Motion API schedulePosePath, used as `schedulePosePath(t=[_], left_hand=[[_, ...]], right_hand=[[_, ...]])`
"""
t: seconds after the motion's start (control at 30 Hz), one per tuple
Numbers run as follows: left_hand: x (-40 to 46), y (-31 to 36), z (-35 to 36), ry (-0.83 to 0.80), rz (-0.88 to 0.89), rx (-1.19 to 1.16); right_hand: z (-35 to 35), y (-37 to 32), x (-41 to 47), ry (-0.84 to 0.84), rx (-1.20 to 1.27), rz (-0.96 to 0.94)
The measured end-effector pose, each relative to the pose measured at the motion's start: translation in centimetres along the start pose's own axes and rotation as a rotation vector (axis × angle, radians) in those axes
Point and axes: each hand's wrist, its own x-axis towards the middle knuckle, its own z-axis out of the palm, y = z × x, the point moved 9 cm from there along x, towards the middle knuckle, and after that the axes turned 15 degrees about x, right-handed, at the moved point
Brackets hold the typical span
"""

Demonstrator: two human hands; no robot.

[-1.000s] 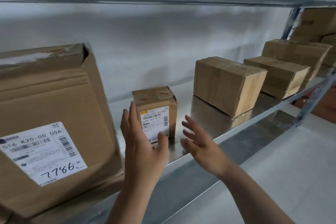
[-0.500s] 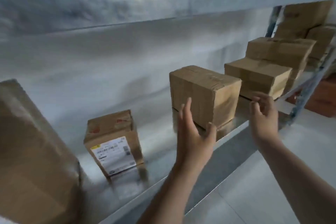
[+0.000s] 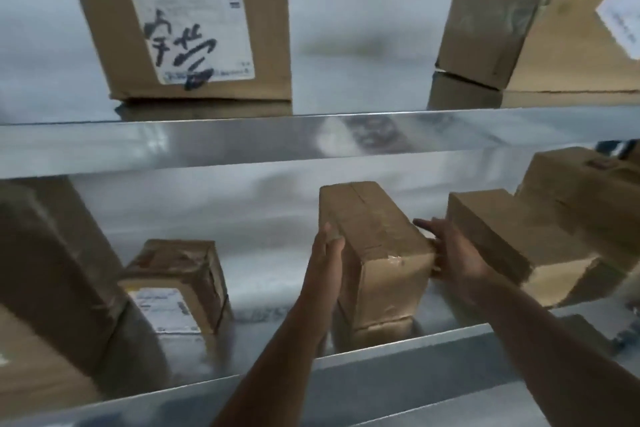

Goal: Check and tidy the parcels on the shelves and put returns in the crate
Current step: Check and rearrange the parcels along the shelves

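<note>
A plain taped cardboard parcel [image 3: 374, 246] stands on the metal shelf [image 3: 363, 364] in the middle of the view. My left hand [image 3: 325, 253] lies flat against its left side, fingers straight. My right hand [image 3: 450, 253] presses its right side, fingers spread along the box. To the left stands a small parcel [image 3: 176, 284] with a white label, apart from both hands.
A big box [image 3: 45, 288] fills the left of the shelf. Two stacked parcels [image 3: 519, 236] sit just right of my right hand. On the upper shelf [image 3: 242, 142] stand a labelled box [image 3: 187, 17] with handwriting and another box [image 3: 502, 10] at right.
Both hands left the small labelled parcel, moved right and now press the sides of the plain parcel. The view has tilted up, showing the upper shelf.
</note>
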Motion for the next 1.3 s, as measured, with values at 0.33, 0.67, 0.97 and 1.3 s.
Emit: schedulePosePath(t=[0.33,0.67,0.97,1.3], left_hand=[[-4.5,-0.7,0.9,0.078,0.037,-0.053],[-6.9,1.2,1.3,0.181,0.264,0.033],[-6.1,0.8,0.6,0.208,0.337,0.048],[-5.8,-0.3,-0.4,0.235,0.356,0.121]], right_hand=[[0.0,1.5,-4.5,-0.102,-0.002,-0.174],[0.7,2.5,-3.3,-0.419,0.074,-0.284],[0.3,3.0,-3.9,-0.454,-0.029,-0.386],[0.9,3.2,-5.0,-0.462,-0.026,-0.412]])
